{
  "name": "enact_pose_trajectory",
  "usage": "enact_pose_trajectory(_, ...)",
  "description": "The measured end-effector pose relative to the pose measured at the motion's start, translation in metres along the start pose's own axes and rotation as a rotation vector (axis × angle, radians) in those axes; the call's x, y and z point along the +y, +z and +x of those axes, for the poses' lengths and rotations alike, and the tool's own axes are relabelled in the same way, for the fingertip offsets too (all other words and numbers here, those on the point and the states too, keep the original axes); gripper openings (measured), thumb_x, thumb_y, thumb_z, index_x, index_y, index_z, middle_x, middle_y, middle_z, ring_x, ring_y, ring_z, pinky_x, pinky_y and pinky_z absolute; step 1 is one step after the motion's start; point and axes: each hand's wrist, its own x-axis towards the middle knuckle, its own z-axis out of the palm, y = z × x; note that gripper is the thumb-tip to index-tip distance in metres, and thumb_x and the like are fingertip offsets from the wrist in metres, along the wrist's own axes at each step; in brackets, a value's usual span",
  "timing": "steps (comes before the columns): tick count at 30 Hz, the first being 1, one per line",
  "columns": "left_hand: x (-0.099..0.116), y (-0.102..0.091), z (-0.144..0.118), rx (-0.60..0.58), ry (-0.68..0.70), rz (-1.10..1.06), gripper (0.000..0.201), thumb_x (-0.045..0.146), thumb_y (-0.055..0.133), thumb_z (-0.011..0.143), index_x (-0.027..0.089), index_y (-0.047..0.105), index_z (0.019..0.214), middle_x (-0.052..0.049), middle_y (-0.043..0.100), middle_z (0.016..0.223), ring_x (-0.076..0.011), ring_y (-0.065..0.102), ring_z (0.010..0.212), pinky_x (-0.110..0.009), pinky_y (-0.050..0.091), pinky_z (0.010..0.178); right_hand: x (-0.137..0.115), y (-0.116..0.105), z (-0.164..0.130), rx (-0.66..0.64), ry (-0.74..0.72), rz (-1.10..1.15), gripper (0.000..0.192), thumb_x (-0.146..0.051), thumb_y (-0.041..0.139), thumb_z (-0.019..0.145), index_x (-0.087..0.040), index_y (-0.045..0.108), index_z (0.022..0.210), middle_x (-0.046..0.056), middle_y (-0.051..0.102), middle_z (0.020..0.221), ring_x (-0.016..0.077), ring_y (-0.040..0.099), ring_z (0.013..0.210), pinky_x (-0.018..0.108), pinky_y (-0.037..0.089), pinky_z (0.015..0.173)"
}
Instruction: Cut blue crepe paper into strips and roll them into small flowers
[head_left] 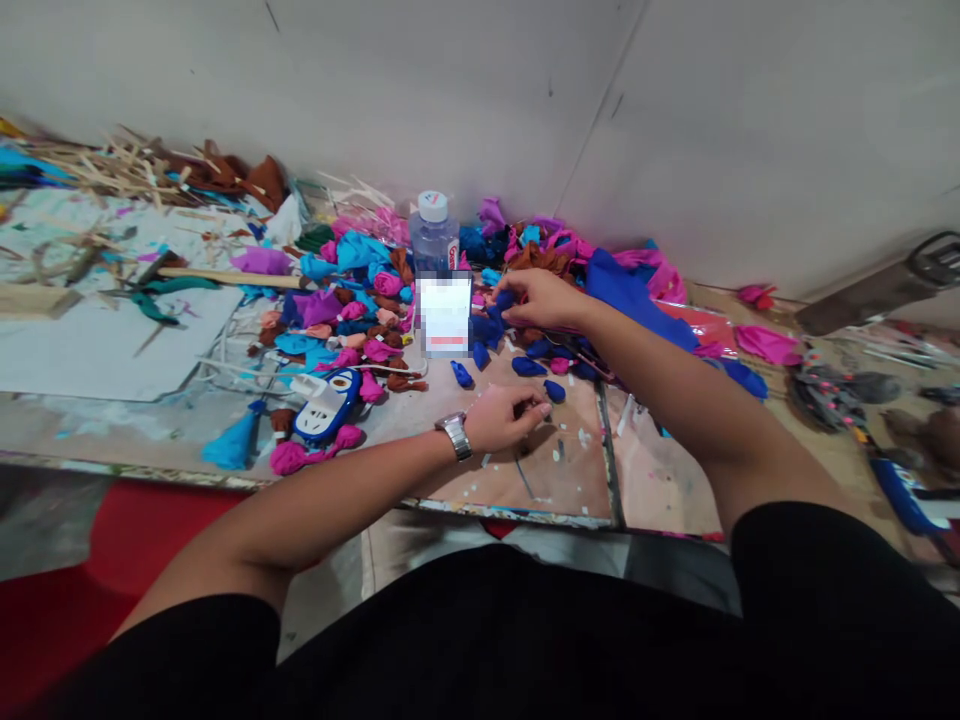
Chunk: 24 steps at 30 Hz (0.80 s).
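My right hand (pixel 541 300) reaches over the pile, its fingers closed around a small blue tied bundle (pixel 504 300) of thin cloth or paper. Lower down, my left hand (pixel 504 418), with a metal watch on the wrist, hovers near the table's front part. Its thumb and fingers are pinched together; whatever they hold is too small to make out. Several blue bundles (pixel 529 367) lie between the hands, and one blue bundle (pixel 555 391) is just beyond my left fingertips. A phone (pixel 447 315) with a lit, blurred screen stands upright left of my right hand.
Behind the phone stands a clear bottle (pixel 433 235) with a white cap. Pink, purple, brown and light blue bundles (pixel 379 350) crowd the left, beside a blue-and-white power strip (pixel 328 405). Green-handled pliers (pixel 161 300) and wooden sticks (pixel 135 170) lie farther left. A large blue sheet (pixel 630 300) lies right.
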Motion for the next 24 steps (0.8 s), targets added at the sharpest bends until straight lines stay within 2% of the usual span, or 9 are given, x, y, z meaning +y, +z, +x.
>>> enact_pose_trajectory(3, 0.0, -0.001, -0.001, -0.043, 0.044, 0.052, 0.032, 0.044, 0.058, 0.101, 0.018, 0.077, 0.096, -0.004, 0.074, 0.076, -0.0146, 0.064, 0.068, -0.028, 0.046, 0.068, 0.002, 0.005, 0.031, -0.134, -0.017, -0.163, 0.049, -0.014, 0.079, 0.073, -0.018, 0.074, 0.122, 0.004, 0.077, 0.106, 0.0191, 0.065, 0.088, 0.029, 0.046, 0.077)
enact_pose_trajectory(6, -0.003, 0.0, -0.001, -0.051, 0.058, 0.077, 0.034, 0.045, 0.056, 0.102, 0.019, 0.076, 0.095, -0.005, 0.075, 0.08, -0.0145, 0.064, 0.069, -0.028, 0.045, 0.068, 0.004, 0.015, 0.051, -0.215, 0.005, -0.269, 0.052, -0.009, 0.082, 0.071, -0.018, 0.075, 0.122, 0.007, 0.078, 0.115, 0.0202, 0.066, 0.092, 0.028, 0.045, 0.077)
enact_pose_trajectory(9, -0.004, 0.001, -0.003, -0.077, 0.069, 0.105, 0.034, 0.045, 0.056, 0.103, 0.019, 0.076, 0.095, -0.005, 0.075, 0.079, -0.0147, 0.063, 0.068, -0.029, 0.043, 0.067, 0.004, 0.023, 0.06, -0.213, -0.01, -0.31, 0.05, -0.009, 0.081, 0.072, -0.017, 0.077, 0.121, 0.008, 0.079, 0.109, 0.0211, 0.066, 0.089, 0.03, 0.044, 0.076)
enact_pose_trajectory(12, -0.004, 0.001, -0.004, -0.107, 0.069, 0.129, 0.035, 0.046, 0.056, 0.102, 0.019, 0.076, 0.095, -0.004, 0.074, 0.078, -0.0149, 0.062, 0.067, -0.028, 0.042, 0.066, 0.002, 0.022, 0.054, -0.119, -0.094, -0.314, 0.049, -0.017, 0.081, 0.076, -0.016, 0.075, 0.125, 0.01, 0.077, 0.112, 0.0243, 0.066, 0.097, 0.032, 0.047, 0.083)
enact_pose_trajectory(14, -0.004, 0.001, -0.004, -0.117, 0.065, 0.135, 0.035, 0.046, 0.055, 0.103, 0.019, 0.076, 0.094, -0.004, 0.073, 0.077, -0.0145, 0.062, 0.066, -0.028, 0.042, 0.065, 0.004, 0.012, 0.043, -0.02, -0.123, -0.314, 0.048, -0.024, 0.077, 0.084, -0.015, 0.072, 0.131, 0.014, 0.073, 0.122, 0.027, 0.064, 0.109, 0.035, 0.048, 0.093)
enact_pose_trajectory(17, -0.004, 0.001, -0.004, -0.108, 0.062, 0.139, 0.033, 0.045, 0.056, 0.103, 0.02, 0.076, 0.096, -0.002, 0.072, 0.075, -0.0141, 0.062, 0.066, -0.028, 0.041, 0.066, 0.018, -0.019, 0.014, 0.101, -0.069, -0.338, 0.04, -0.03, 0.068, 0.093, -0.014, 0.071, 0.13, 0.016, 0.07, 0.128, 0.0291, 0.064, 0.114, 0.04, 0.048, 0.101)
enact_pose_trajectory(19, -0.004, 0.001, -0.004, -0.092, 0.059, 0.137, 0.031, 0.044, 0.057, 0.102, 0.02, 0.076, 0.096, -0.002, 0.072, 0.074, -0.0138, 0.062, 0.065, -0.027, 0.041, 0.065, 0.035, -0.043, -0.014, 0.148, 0.041, -0.434, 0.038, -0.031, 0.071, 0.091, -0.013, 0.073, 0.124, 0.018, 0.072, 0.125, 0.0328, 0.064, 0.116, 0.044, 0.048, 0.104)
enact_pose_trajectory(21, -0.004, 0.002, -0.004, -0.089, 0.056, 0.129, 0.031, 0.044, 0.057, 0.102, 0.02, 0.076, 0.096, -0.002, 0.073, 0.075, -0.0135, 0.062, 0.065, -0.027, 0.04, 0.064, 0.053, -0.063, -0.045, 0.161, 0.194, -0.569, 0.046, -0.038, 0.079, 0.087, -0.011, 0.072, 0.123, 0.02, 0.072, 0.122, 0.0354, 0.065, 0.112, 0.047, 0.049, 0.102)
enact_pose_trajectory(24, -0.002, 0.002, -0.004, -0.092, 0.059, 0.121, 0.032, 0.045, 0.057, 0.103, 0.02, 0.076, 0.097, -0.002, 0.072, 0.074, -0.0128, 0.061, 0.063, -0.027, 0.04, 0.064, 0.072, -0.072, -0.087, 0.091, 0.419, -0.709, 0.053, -0.044, 0.087, 0.079, -0.012, 0.074, 0.119, 0.02, 0.075, 0.117, 0.0328, 0.068, 0.101, 0.043, 0.053, 0.092)
